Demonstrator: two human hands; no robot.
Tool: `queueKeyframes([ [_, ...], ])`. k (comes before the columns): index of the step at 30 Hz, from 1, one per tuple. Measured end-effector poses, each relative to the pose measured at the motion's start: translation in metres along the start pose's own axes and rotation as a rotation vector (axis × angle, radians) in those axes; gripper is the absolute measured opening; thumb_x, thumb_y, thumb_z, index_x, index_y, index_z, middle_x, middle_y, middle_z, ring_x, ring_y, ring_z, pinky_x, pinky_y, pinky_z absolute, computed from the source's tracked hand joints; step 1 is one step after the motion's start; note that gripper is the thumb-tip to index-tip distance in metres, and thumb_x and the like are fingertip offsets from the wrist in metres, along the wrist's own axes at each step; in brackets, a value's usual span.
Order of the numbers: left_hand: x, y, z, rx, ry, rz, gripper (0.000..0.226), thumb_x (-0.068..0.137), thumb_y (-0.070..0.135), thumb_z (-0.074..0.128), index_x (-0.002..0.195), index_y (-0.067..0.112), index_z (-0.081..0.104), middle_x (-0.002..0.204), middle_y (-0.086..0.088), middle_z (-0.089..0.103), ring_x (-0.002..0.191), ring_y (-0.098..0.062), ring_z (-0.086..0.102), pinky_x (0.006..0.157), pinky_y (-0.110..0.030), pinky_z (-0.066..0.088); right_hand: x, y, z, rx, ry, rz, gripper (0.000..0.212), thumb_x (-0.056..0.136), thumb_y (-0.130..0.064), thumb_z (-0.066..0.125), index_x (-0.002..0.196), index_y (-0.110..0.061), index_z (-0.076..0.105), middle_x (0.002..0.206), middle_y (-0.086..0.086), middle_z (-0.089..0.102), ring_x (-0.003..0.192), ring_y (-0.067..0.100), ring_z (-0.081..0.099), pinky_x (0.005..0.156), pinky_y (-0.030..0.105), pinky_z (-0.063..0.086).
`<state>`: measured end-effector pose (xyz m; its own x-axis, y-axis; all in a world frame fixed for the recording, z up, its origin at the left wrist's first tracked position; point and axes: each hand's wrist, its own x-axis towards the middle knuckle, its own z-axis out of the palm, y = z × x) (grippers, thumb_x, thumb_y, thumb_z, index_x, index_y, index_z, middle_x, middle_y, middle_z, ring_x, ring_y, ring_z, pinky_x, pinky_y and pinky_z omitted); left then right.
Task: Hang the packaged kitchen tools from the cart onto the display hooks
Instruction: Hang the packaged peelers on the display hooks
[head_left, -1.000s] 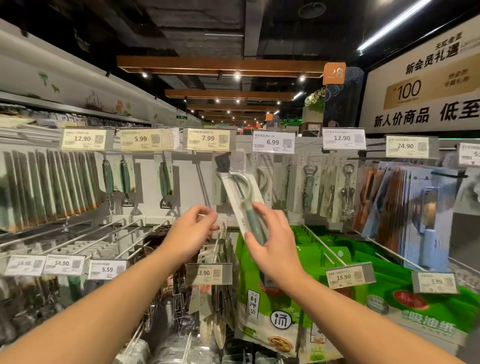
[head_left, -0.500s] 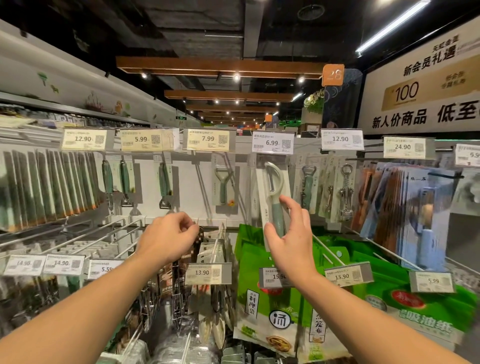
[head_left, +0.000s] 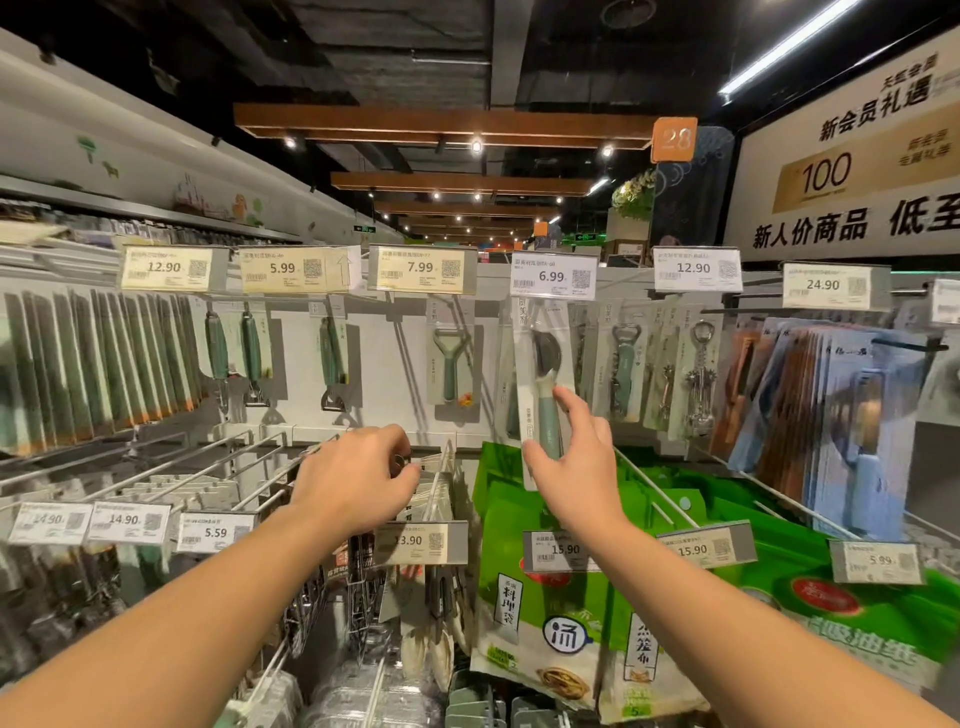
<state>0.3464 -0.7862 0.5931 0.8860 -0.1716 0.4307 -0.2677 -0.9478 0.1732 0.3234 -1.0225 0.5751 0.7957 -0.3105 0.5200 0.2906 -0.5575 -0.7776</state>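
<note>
A packaged peeler (head_left: 543, 374) with a green handle, in a clear and white sleeve, hangs upright under the 6.99 price tag (head_left: 553, 275). My right hand (head_left: 571, 462) holds its lower end, fingers around the handle. My left hand (head_left: 358, 480) hovers lower left with fingers curled, near the hooks of the lower row; whether it holds anything I cannot make out. Another packaged peeler (head_left: 451, 366) hangs under the 7.99 tag (head_left: 421, 268). The cart is out of view.
Green-handled tools (head_left: 249, 353) hang at left, corkscrews and openers (head_left: 660, 374) at right. Long bare metal hooks (head_left: 197, 467) stick out at lower left. Green bags (head_left: 550, 587) hang below with 15.90 tags. Blue packs (head_left: 852, 415) fill the right.
My right hand carried the packaged peeler to the right and up, from in front of the 7.99 hook to under the 6.99 tag. My left hand dropped lower and curled.
</note>
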Motion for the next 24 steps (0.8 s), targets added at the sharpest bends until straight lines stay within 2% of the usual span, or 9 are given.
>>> queueKeyframes([
  [4,0.003,0.005,0.002,-0.005,-0.095,0.003,0.047,0.096,0.055,0.054,0.136,0.029,0.057,0.131,0.004,0.068,0.113,-0.022,0.066,0.09,-0.04,0.058,0.029,0.001,0.003,0.003,-0.117,0.064,0.079,0.09,-0.017,0.068,0.157,-0.037,0.031,0.148,0.0,0.046,0.099,0.02,0.064,0.075,0.025,0.055],
  [7,0.005,0.01,0.004,-0.012,-0.138,-0.01,0.053,0.093,0.057,0.054,0.139,0.03,0.054,0.138,0.003,0.065,0.118,-0.024,0.064,0.096,-0.043,0.056,0.044,-0.001,-0.001,0.086,-0.197,0.141,0.079,0.091,-0.007,0.066,0.157,-0.038,0.034,0.153,-0.001,0.045,0.079,0.013,0.065,0.076,0.038,0.064],
  [9,0.006,0.014,0.005,-0.025,-0.153,-0.011,0.055,0.091,0.06,0.052,0.139,0.032,0.054,0.139,0.002,0.063,0.118,-0.026,0.064,0.097,-0.044,0.056,0.051,-0.001,-0.005,0.155,-0.229,0.189,0.074,0.094,-0.007,0.066,0.156,-0.036,0.037,0.157,0.003,0.042,0.094,0.022,0.068,0.083,0.045,0.063],
  [11,0.007,0.02,0.007,-0.035,-0.159,-0.008,0.058,0.091,0.06,0.052,0.142,0.033,0.052,0.14,0.0,0.063,0.12,-0.027,0.063,0.097,-0.045,0.055,0.054,-0.002,-0.007,0.198,-0.219,0.214,0.067,0.098,-0.013,0.066,0.156,-0.033,0.04,0.16,0.004,0.039,0.134,0.027,0.052,0.091,0.034,0.053],
  [12,0.006,0.024,0.007,-0.038,-0.161,-0.005,0.058,0.092,0.06,0.053,0.143,0.033,0.051,0.14,-0.001,0.063,0.121,-0.028,0.063,0.098,-0.045,0.055,0.055,0.0,-0.008,0.227,-0.205,0.224,0.064,0.098,-0.016,0.066,0.155,-0.032,0.041,0.16,0.005,0.039,0.141,0.026,0.044,0.095,0.031,0.045],
  [16,0.008,0.041,0.017,-0.02,-0.152,0.02,0.057,0.096,0.055,0.055,0.147,0.03,0.049,0.142,-0.005,0.063,0.123,-0.03,0.062,0.099,-0.042,0.053,0.05,0.012,-0.008,0.24,-0.142,0.278,0.054,0.097,-0.027,0.067,0.149,-0.031,0.051,0.153,0.005,0.049,0.136,0.025,0.048,0.114,0.043,0.041],
  [18,0.008,0.049,0.02,-0.011,-0.143,0.017,0.057,0.096,0.055,0.055,0.148,0.031,0.049,0.144,-0.005,0.062,0.127,-0.031,0.06,0.102,-0.044,0.052,0.045,0.019,-0.008,0.183,-0.058,0.295,0.05,0.095,-0.031,0.068,0.144,-0.028,0.057,0.149,0.002,0.054,0.136,0.025,0.05,0.115,0.045,0.041],
  [21,0.008,0.057,0.022,0.002,-0.145,-0.003,0.056,0.096,0.055,0.055,0.147,0.032,0.049,0.142,-0.004,0.062,0.125,-0.031,0.061,0.101,-0.045,0.053,0.036,0.019,-0.009,0.169,0.032,0.286,0.035,0.094,-0.031,0.067,0.129,-0.024,0.066,0.129,0.003,0.066,0.114,0.022,0.06,0.097,0.035,0.047],
  [24,0.008,0.06,0.023,0.022,-0.122,-0.039,0.054,0.095,0.056,0.054,0.142,0.031,0.052,0.133,-0.003,0.066,0.117,-0.029,0.064,0.096,-0.046,0.056,0.025,0.013,-0.003,0.137,-0.047,0.201,0.024,0.095,-0.022,0.065,0.119,-0.022,0.068,0.102,-0.003,0.068,0.089,0.014,0.063,0.076,0.028,0.046],
])
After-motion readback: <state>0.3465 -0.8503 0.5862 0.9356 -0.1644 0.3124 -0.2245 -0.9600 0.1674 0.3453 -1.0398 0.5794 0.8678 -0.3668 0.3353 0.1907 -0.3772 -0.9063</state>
